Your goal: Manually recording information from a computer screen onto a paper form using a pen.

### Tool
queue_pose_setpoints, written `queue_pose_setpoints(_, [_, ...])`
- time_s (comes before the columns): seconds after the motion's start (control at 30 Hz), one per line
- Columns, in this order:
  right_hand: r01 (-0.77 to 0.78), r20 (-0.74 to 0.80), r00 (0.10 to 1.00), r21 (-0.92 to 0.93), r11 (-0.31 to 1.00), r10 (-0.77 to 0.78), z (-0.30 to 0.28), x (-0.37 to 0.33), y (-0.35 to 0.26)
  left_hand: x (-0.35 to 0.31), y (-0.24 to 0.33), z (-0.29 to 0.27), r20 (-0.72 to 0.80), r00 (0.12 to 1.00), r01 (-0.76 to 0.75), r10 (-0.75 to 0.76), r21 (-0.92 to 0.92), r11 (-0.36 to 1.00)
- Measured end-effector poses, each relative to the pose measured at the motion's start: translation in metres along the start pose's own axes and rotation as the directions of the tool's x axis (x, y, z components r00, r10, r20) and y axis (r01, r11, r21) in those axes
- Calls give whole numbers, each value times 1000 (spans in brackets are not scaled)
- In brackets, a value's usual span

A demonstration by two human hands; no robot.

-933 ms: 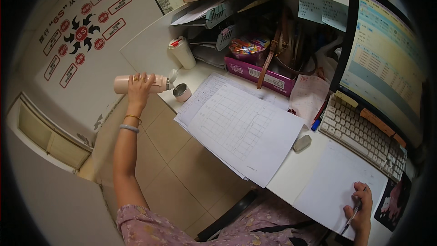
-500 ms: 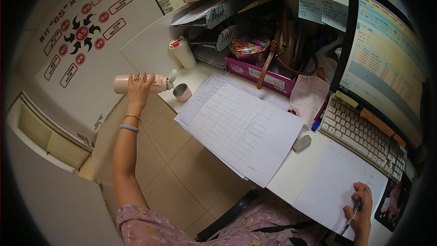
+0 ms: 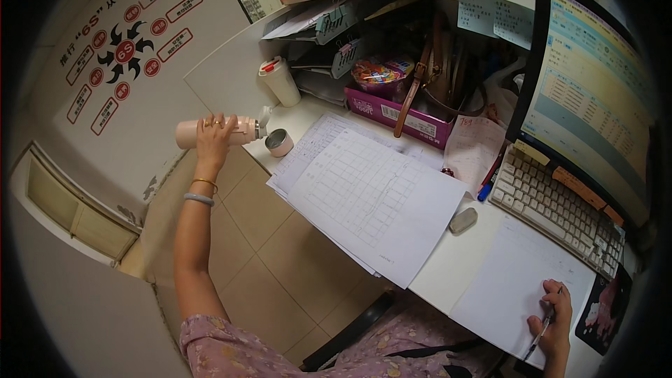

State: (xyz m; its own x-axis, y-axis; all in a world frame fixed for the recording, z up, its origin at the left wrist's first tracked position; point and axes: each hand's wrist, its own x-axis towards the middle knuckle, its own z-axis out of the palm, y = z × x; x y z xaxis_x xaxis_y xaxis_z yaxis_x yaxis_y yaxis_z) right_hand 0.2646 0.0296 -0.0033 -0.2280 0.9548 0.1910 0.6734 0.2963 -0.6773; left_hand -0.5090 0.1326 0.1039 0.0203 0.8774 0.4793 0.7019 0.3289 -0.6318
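Note:
My left hand (image 3: 214, 141) is wrapped round a pale pink thermos flask (image 3: 187, 134), held almost level beyond the desk's left end. The flask's flip lid (image 3: 265, 115) stands open at its mouth. Just right of that mouth, a small pink cup (image 3: 279, 143) with a metallic inside sits upright at the desk edge; any liquid is too small to make out. At the lower right, my right hand (image 3: 556, 318) rests on a white sheet (image 3: 514, 287) with a slim pen (image 3: 536, 343) between its fingers, tip pointing down toward the desk's front edge.
Printed grid sheets (image 3: 364, 199) overhang the desk front. Behind them are a white tumbler (image 3: 279, 82), a purple box (image 3: 402, 113) with a snack tub, and a brown bag (image 3: 448, 84). A grey mouse-like object (image 3: 463, 221), keyboard (image 3: 546, 203) and monitor (image 3: 588, 91) stand right.
The flask's base has dipped slightly, so it lies a little less level, mouth end higher. My right hand and the pen have stayed in place.

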Motion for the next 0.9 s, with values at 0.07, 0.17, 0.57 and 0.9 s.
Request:
queue_pose_setpoints(0.07, [9,-6,1000,-7,1000,-9,0,0,1,-1,0,0,11,1000,9,-9,-10,1000])
queue_pose_setpoints(0.17, [0,-8,1000,5,1000,0,0,-1,3,-3,-1,2,7,1000,17,-17,-16,1000])
queue_pose_setpoints(0.57, [1,-8,1000,-7,1000,-1,0,1,-1,-4,2,1,10,999,49,-49,-46,998])
queue_pose_setpoints(0.9, [-21,-2,1000,-4,1000,21,-1,0,-3,-10,2,7,33,996,86,-83,-115,990])
